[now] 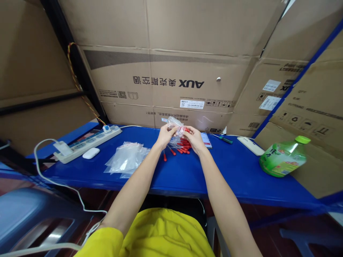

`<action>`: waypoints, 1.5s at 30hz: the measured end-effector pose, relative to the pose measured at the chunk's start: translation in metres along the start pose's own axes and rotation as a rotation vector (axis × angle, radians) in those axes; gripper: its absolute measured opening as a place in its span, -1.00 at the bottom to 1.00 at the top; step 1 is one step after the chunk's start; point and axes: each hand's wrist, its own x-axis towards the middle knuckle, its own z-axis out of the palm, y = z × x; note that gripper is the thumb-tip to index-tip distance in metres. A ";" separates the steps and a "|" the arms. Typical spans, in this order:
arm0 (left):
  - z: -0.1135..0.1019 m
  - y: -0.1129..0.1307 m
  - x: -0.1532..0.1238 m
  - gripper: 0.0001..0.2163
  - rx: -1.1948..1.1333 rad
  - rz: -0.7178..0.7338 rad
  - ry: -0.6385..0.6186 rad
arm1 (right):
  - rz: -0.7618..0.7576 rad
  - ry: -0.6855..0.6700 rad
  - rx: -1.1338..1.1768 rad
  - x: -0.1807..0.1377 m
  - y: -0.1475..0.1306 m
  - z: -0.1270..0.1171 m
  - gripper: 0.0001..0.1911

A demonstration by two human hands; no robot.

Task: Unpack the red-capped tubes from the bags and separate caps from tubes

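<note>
- Both hands hold a small clear bag [174, 124] raised above the table, likely so that its mouth stays reachable from both sides.
- The left hand [166, 134] has its fingers pinched together on one side of the bag.
- The right hand [195, 139] is pinched on the other edge, where a red tip shows. Whether it grips that piece too is too small to tell.
- Red-handled pieces [183, 147] lie heaped just under the hands, within easy reach.
- Cardboard boxes [166, 64] wall the space behind.
- The blue table [230, 171] bears a power strip [88, 142] at far left, a green bottle [284, 157] lying at right, and a pile of clear bags [127, 160] beside the left forearm.
</note>
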 end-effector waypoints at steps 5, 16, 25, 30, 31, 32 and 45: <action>0.000 -0.002 0.003 -0.76 -0.017 -0.024 0.149 | 0.036 0.077 0.023 0.001 0.001 -0.003 -0.52; -0.005 -0.011 0.009 -0.85 -0.058 -0.072 0.345 | -0.033 0.074 -0.088 -0.002 0.001 -0.003 -0.63; -0.027 -0.014 0.015 -0.92 0.143 -0.101 0.904 | -0.329 -0.174 -0.840 -0.006 -0.001 -0.005 -0.76; -0.026 -0.018 0.012 -0.88 0.173 -0.187 0.934 | -0.349 -0.328 -0.996 -0.011 0.000 0.001 -0.72; -0.025 -0.019 0.010 -0.87 0.192 -0.228 0.939 | -0.348 -0.330 -1.026 -0.012 -0.001 0.001 -0.72; -0.024 -0.020 0.007 -0.85 0.214 -0.275 0.955 | -0.345 -0.325 -1.060 -0.012 -0.002 0.001 -0.73; 0.004 -0.034 -0.008 -0.86 0.107 -0.275 1.085 | -0.301 -0.263 -1.286 -0.018 -0.010 0.002 -0.83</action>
